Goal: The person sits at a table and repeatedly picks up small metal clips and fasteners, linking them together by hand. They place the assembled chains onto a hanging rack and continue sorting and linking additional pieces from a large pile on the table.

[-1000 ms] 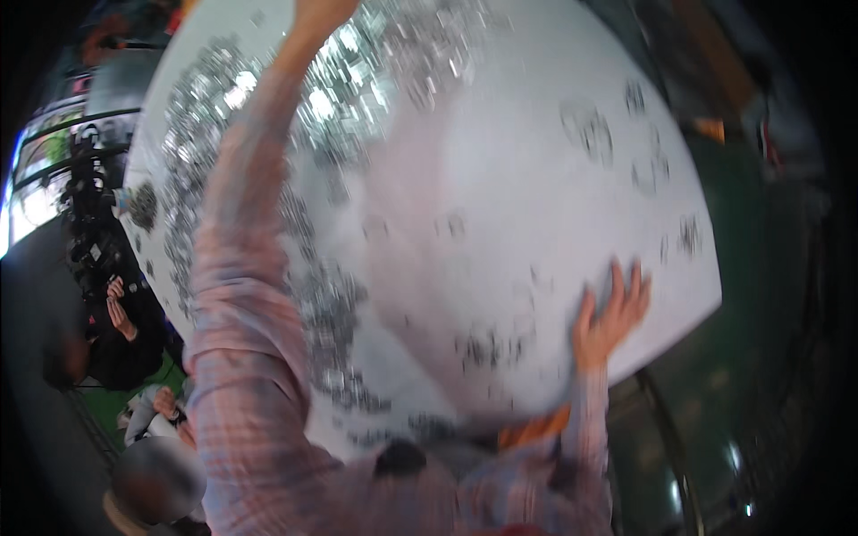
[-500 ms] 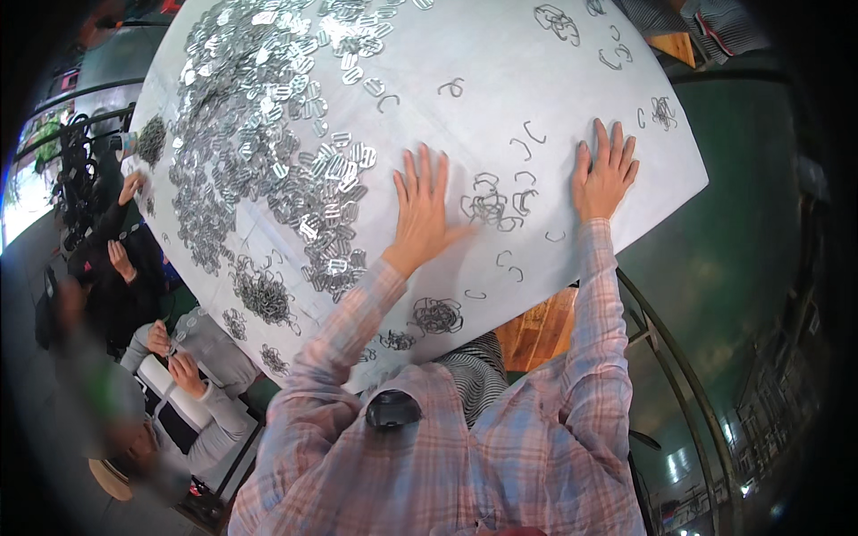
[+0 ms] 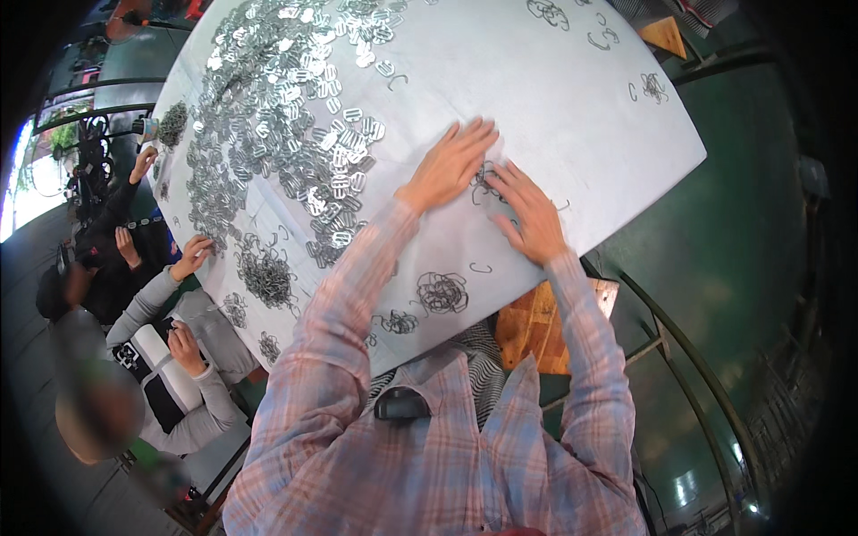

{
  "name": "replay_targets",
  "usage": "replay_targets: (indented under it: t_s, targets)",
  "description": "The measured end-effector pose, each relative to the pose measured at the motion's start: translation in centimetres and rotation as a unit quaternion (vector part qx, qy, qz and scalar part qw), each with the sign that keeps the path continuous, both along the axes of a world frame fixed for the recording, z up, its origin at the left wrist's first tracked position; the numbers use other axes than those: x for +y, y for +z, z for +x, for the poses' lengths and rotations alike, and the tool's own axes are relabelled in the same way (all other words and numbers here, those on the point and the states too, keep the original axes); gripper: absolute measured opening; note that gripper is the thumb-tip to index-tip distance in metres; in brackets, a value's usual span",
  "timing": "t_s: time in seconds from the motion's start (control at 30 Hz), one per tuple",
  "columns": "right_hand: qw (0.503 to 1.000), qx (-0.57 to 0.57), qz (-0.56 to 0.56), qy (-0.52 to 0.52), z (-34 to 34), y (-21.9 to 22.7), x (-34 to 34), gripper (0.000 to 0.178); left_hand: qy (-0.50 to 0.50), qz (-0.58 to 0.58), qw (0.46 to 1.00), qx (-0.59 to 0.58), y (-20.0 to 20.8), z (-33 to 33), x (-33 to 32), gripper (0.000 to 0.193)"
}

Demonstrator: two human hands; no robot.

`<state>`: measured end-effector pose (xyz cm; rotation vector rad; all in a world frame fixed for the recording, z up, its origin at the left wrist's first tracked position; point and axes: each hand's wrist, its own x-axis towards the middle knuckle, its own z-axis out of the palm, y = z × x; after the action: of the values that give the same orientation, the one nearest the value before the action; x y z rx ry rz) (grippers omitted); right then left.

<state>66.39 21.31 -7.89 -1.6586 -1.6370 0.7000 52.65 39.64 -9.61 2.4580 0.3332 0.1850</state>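
My left hand [image 3: 451, 165] and my right hand [image 3: 534, 214] lie over the white tabletop [image 3: 572, 98], fingers stretched out and slightly blurred. Between them sits a small heap of bent wire hooks [image 3: 485, 183], partly hidden under my fingers. Neither hand grips anything. One loose hook [image 3: 562, 205] shows just right of my right hand. Closer to my body lie a single hook [image 3: 481, 268], a round tangle of hooks [image 3: 442, 293] and a smaller clump [image 3: 399, 322].
Flat slotted metal buckles [image 3: 277, 116] spread widely across the table's left side. A dark hook pile [image 3: 266, 275] lies near the left edge. More hooks [image 3: 653, 87] are at the far right. A co-worker's hand [image 3: 192, 256] reaches onto the table. A wooden stool [image 3: 534, 330] stands below its front edge.
My hands have come together from apart: the right swept left and nearer, the left moved right. Scattered hooks are now gathered between them. A co-worker's hand has reached onto the table.
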Motion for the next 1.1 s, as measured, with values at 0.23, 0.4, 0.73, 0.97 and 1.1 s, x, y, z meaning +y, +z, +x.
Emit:
replay_targets:
  t_s: [0.23, 0.4, 0.73, 0.97, 1.1]
  targets:
    - [0.911, -0.085, -0.001, -0.403, -2.4, -2.4, -5.3, 0.067, 0.345, 0.181, 0.921, 0.003, -1.8, -0.6, 8.1, 0.057]
    - [0.941, -0.128, -0.020, -0.312, -5.2, -2.6, 1.2, 0.073, 0.162, 0.171, 0.972, 0.010, -1.8, 1.6, 2.5, 0.059]
    - [0.971, -0.156, -0.059, -0.174, -5.7, -1.7, -3.8, 0.097, 0.293, 0.157, 0.941, 0.062, -0.4, -7.6, 1.1, 0.057]
    - [0.970, -0.211, 0.004, -0.119, -4.0, -1.4, 6.2, 0.103, 0.355, -0.012, 0.932, -0.077, 6.4, -7.3, -4.1, 0.050]
    - [0.971, -0.235, 0.031, -0.045, -4.3, -0.8, 10.6, 0.098, 0.358, -0.068, 0.929, -0.066, 9.0, -10.2, -9.1, 0.049]
